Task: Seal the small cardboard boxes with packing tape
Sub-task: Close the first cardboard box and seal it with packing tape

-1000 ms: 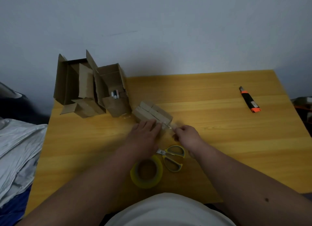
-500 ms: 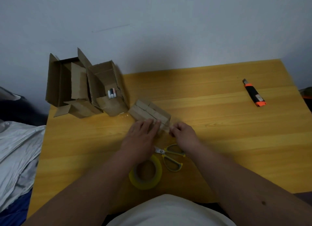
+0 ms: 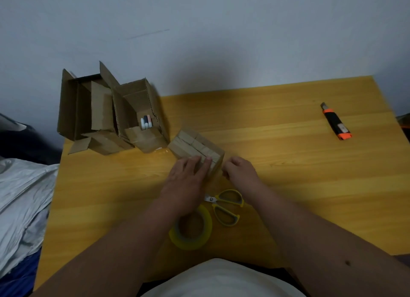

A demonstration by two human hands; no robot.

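Brown small cardboard box [image 3: 195, 146] (flaps shut) under flat left hand [image 3: 187, 181]; right hand [image 3: 240, 171] pinches clear tape.

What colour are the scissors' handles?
Yellow with grey inner lining, on the scissors beside the tape roll; head view, the only one.

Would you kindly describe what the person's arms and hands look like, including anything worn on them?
Both forearms are bare: no sleeves, watch, bracelet or gloves show. The left hand and right hand carry no visible rings. A small dark mark sits on the right forearm. A white garment covers the torso.
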